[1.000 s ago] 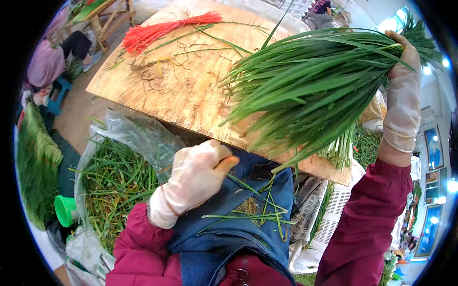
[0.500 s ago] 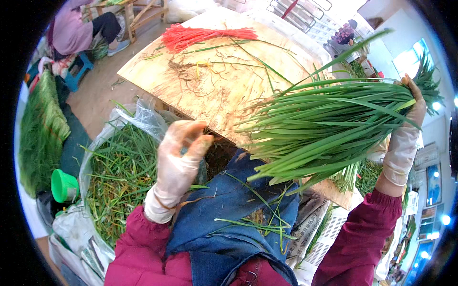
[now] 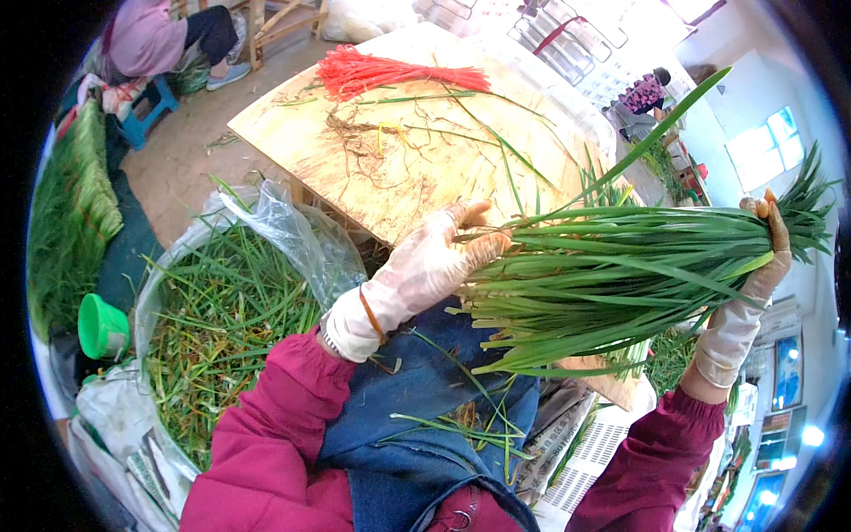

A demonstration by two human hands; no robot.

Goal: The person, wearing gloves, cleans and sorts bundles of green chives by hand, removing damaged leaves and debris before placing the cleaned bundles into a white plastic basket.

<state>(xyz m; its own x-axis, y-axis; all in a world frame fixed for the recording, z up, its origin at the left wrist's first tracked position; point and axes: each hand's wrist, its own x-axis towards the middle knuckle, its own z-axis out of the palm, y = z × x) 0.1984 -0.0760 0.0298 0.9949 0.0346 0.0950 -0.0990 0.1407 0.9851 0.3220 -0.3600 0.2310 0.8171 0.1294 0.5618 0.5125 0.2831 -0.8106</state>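
A thick bunch of green garlic chives (image 3: 620,266) lies sideways in the air over my lap and the board's near edge, its pale cut ends to the left. My right hand (image 3: 761,266), in a thin whitish glove, is wrapped round the bunch near its leafy tips at the right. At the stalk ends, my gloved left hand (image 3: 430,266) has thumb and fingers closed on a few stalks at the bunch's upper edge. A brown rubber band (image 3: 370,312) circles the left wrist. One long leaf (image 3: 660,133) sticks out above the rest.
A wooden board (image 3: 301,142) bears a bundle of red ties (image 3: 390,73) and brown root scraps (image 3: 368,137). On the left stand a plastic-lined container of trimmings (image 3: 230,337), a green cup (image 3: 102,326) and heaped chives (image 3: 75,213). Other people sit or bend farther back.
My left hand has moved right and up from beside the trimmings container to the stalk ends and closed there. My right hand and the bunch have dropped slightly.
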